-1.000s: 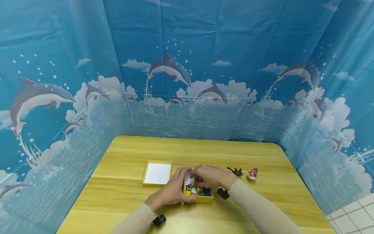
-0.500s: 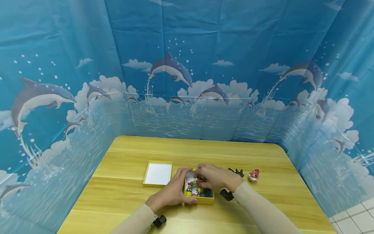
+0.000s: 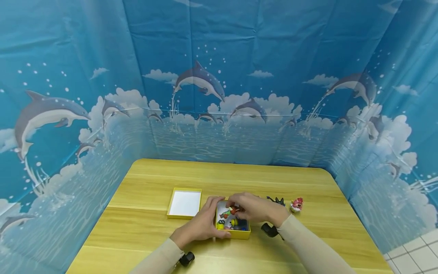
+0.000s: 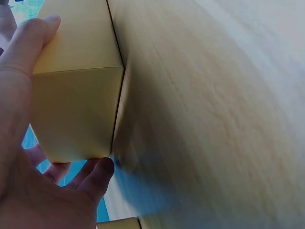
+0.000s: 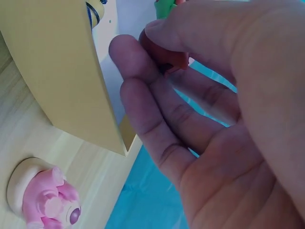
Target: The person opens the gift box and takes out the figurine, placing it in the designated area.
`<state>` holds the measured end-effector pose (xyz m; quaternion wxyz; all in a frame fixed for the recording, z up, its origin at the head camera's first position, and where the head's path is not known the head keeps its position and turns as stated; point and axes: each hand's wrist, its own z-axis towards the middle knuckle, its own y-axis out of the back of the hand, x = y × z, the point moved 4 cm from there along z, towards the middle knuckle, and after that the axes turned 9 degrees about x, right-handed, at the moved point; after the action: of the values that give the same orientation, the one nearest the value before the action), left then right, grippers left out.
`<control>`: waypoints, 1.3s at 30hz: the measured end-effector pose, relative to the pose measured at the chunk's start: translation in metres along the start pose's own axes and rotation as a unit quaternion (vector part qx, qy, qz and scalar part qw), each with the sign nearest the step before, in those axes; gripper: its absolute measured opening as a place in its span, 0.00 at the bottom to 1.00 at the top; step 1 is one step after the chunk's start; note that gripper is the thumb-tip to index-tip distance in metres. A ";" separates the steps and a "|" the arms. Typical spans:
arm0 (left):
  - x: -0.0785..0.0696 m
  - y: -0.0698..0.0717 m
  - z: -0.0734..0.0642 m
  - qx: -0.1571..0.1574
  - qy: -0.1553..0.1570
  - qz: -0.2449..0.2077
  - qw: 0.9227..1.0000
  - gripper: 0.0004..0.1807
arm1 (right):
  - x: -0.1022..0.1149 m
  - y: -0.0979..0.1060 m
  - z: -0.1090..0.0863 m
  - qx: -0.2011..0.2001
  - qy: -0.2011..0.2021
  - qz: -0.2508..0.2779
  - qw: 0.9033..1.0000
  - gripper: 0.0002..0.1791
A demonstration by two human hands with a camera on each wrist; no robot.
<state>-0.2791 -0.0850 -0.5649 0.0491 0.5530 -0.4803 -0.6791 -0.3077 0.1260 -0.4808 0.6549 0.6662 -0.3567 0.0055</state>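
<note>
An open yellow box (image 3: 236, 234) with a white inside stands on the table before me. My left hand (image 3: 201, 225) grips its left end, thumb along the near wall and fingers round the far corner, as the left wrist view shows too. My right hand (image 3: 256, 208) is over the right part of the box. Thumb and fingertips pinch a small red figurine (image 5: 164, 51), partly hidden by the hand. Green shows beside it in the right wrist view. Inside the box lie a yellow figure (image 3: 221, 225) with big eyes and several other small toys along the near wall.
A yellow-rimmed lid (image 3: 184, 203), white inside, lies left of the box. Right of the box stand a black figure (image 3: 280, 201) with pointed ears, partly behind my right hand, and a pink-and-red figure (image 3: 296, 205). A blue dolphin curtain (image 3: 219, 144) surrounds the table's far sides.
My right hand has shifted slightly with the red figurine between its fingertips, and more of the box's inside shows. The left hand keeps its hold on the box.
</note>
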 end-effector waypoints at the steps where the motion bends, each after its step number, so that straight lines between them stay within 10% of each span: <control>1: 0.000 0.000 0.000 0.000 -0.001 -0.002 1.000 0.69 | 0.000 0.000 -0.001 -0.003 0.001 0.002 1.000 0.16; 39: -0.001 0.000 0.000 -0.007 0.001 0.002 1.000 0.70 | -0.011 0.006 -0.036 -0.100 -0.033 0.087 0.991 0.14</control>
<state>-0.2784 -0.0839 -0.5643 0.0547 0.5522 -0.4761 -0.6822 -0.3017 0.1630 -0.4759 0.7032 0.5635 -0.4335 0.0043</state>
